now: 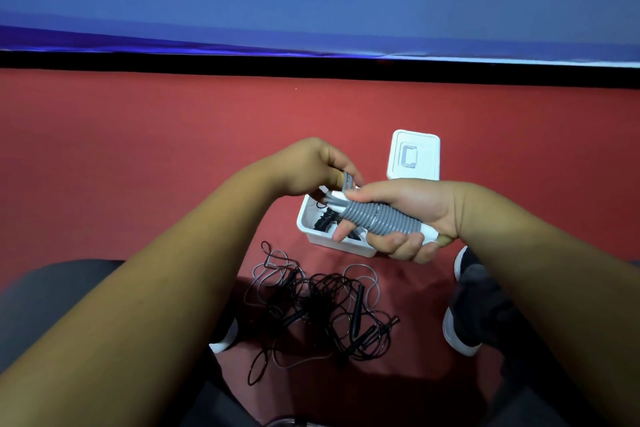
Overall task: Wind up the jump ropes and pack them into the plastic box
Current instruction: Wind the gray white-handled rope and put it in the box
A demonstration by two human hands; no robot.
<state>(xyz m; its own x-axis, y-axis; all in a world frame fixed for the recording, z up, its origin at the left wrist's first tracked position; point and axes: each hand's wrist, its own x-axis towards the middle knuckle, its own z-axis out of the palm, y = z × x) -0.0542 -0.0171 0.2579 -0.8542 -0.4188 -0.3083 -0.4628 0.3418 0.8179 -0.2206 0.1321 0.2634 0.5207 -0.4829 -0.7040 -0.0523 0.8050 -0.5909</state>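
My right hand (405, 218) grips a grey jump rope (372, 217) wound tightly round its white handles, held above the white plastic box (308, 230). My left hand (311, 166) pinches the loose grey end of that rope at the bundle's left tip. Inside the box lies a wound black rope (323, 218), partly hidden by my fingers. A tangle of black and grey jump ropes (318, 308) with black handles lies on the red floor between my feet.
The box's white lid (414, 156) lies on the floor just behind the box. My shoes (474, 308) flank the tangle, my knees fill the lower corners. A blue banner with a black base runs along the far wall.
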